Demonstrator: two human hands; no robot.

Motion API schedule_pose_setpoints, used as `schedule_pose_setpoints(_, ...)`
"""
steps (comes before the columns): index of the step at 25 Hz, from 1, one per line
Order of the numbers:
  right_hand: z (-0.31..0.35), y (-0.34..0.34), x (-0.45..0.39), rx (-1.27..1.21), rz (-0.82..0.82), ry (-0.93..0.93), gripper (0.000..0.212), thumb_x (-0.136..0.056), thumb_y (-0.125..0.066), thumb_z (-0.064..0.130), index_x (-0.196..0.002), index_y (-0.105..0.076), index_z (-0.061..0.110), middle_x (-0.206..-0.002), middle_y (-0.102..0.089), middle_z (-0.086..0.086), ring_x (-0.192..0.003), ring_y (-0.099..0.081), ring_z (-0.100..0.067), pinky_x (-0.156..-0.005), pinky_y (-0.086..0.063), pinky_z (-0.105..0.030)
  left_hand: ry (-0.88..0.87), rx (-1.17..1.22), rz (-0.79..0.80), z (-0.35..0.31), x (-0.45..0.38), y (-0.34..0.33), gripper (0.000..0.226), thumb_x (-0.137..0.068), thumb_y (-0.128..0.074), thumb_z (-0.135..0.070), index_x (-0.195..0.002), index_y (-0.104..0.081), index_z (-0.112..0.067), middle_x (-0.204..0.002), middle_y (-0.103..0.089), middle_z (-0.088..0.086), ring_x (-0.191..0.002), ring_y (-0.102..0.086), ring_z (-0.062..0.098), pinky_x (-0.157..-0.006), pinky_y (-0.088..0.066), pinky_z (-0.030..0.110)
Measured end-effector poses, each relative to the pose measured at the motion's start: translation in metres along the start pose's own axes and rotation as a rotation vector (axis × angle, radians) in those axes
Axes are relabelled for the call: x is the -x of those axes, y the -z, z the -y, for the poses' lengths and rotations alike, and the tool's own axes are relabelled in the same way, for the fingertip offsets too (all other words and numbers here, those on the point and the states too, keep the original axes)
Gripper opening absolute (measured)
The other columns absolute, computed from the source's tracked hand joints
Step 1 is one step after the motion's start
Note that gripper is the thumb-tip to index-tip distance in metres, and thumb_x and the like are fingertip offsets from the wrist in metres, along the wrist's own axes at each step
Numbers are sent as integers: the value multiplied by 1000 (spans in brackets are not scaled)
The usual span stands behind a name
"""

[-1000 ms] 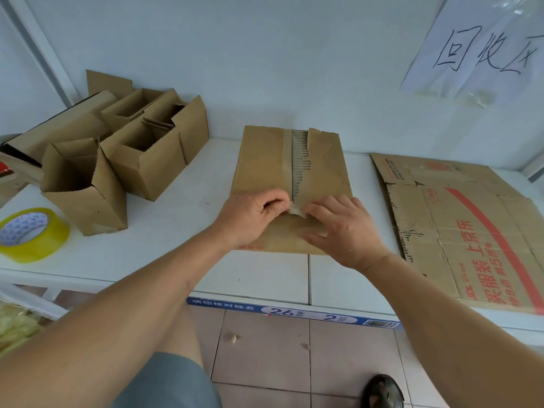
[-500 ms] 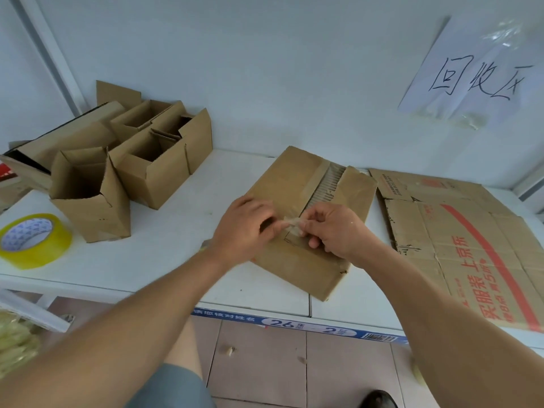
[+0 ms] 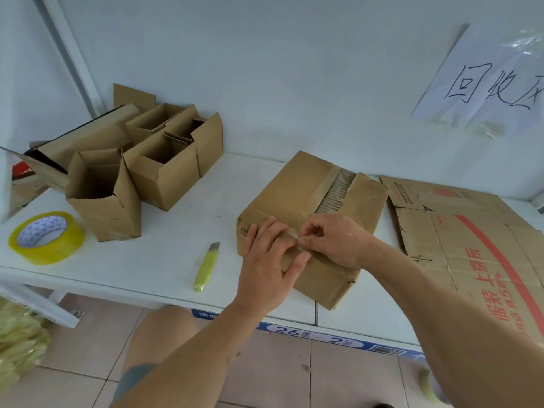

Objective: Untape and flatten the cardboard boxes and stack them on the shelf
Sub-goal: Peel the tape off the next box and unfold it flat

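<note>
Box: brown corrugated cardboard, lying near the shelf's front edge.
Left hand: pressing flat, fingers straight.
Right hand: pinching glossy tape.

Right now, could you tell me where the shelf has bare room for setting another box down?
Bare shelf lies between the open boxes and the taped box. The left end, by the tape roll, and the right end, under flattened cardboard, are crowded.
</note>
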State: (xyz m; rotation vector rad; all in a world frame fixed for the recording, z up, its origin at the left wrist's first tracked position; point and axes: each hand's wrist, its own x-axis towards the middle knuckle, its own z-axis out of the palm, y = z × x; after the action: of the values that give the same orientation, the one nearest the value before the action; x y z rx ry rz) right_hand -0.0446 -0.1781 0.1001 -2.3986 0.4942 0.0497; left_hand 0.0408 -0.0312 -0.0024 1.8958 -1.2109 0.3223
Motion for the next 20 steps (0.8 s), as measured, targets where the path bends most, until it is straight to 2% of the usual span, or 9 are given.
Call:
schedule_pose_setpoints(3, -7, 6, -7, 173, -60, 14, 13, -98, -54, 29, -107, -63, 29, -95, -63, 9, -88, -59, -9, -75, -45, -22, -46, 19, 17, 8, -3, 0, 45, -99, -41, -52, -95, -65, -14, -121, -58, -1, -138, -38, 18, -118, -20, 46)
schedule_pose_setpoints(6, -31, 35, -10, 168, -453, -231, 17, -99, -49, 22, -99, -66, 23, -101, -64, 1, -87, -58, -15, -71, -46, -29, -51, 120, 45, 27, -12, 13, 46, -97, -43, -52, -87, -61, -12, -116, -60, -2, -137, -38, 13, -118, -21, 46)
schedule_pose_setpoints(7, -37, 35, -9, 232, -501, -247, 18, -98, -49, 19, -99, -68, 21, -103, -63, -1, -86, -58, -17, -71, -46, -29, -31, 166, 66, 32, -18, 18, 45, -97, -44, -53, -84, -60, -12, -114, -60, -2, -135, -39, 11, -117, -23, 46)
schedule_pose_setpoints(10, -36, 0, -5, 395, -403, -127, 24, -100, -47, 22, -102, -70, 16, -106, -55, -2, -92, -59, -22, -76, -48, -30, 84, 258, 138, 35, -40, 27, 32, -92, -57, -43, -76, -51, -16, -108, -62, -4, -129, -43, 7, -109, -35, 44)
schedule_pose_setpoints(12, -26, -10, -1, 309, -366, -166, 36, -100, -43, 44, -99, -68, 18, -104, -51, 3, -96, -56, -19, -77, -44, -30, 161, 287, 178, 35, -47, 28, 25, -88, -67, -27, -77, -49, -16, -106, -60, -7, -129, -43, 9, -106, -36, 39)
schedule_pose_setpoints(14, -20, -10, -5, 408, -388, -240, 44, -92, -44, 63, -99, -63, 24, -104, -51, 6, -99, -52, -18, -75, -41, -31, 221, 266, 200, 30, -50, 26, 19, -86, -69, -14, -83, -51, -15, -103, -56, -14, -128, -45, 19, -104, -37, 38)
schedule_pose_setpoints(15, -17, -10, -9, 480, -407, -278, 44, -91, -45, 64, -100, -62, 24, -104, -54, 5, -100, -53, -19, -75, -41, -32, 245, 201, 201, 24, -52, 22, 17, -86, -66, -11, -85, -50, -16, -103, -55, -14, -128, -45, 24, -102, -37, 40)
schedule_pose_setpoints(18, -12, -18, -25, 548, -471, -253, 27, -99, -43, 43, -100, -60, 21, -99, -61, -1, -94, -56, -25, -74, -44, -35, 421, -54, 252, -5, -56, 10, 13, -93, -57, -26, -92, -48, -16, -122, -52, 2, -142, -25, 30, -108, -31, 46)
schedule_pose_setpoints(20, -21, -11, -25, 381, -558, -308, 18, -99, -41, 26, -93, -56, 19, -88, -63, -4, -83, -57, -26, -65, -43, -33, 426, -137, 329, -8, -57, 11, 30, -94, -56, -40, -107, -53, -13, -132, -46, 3, -145, -13, 24, -112, -26, 46)
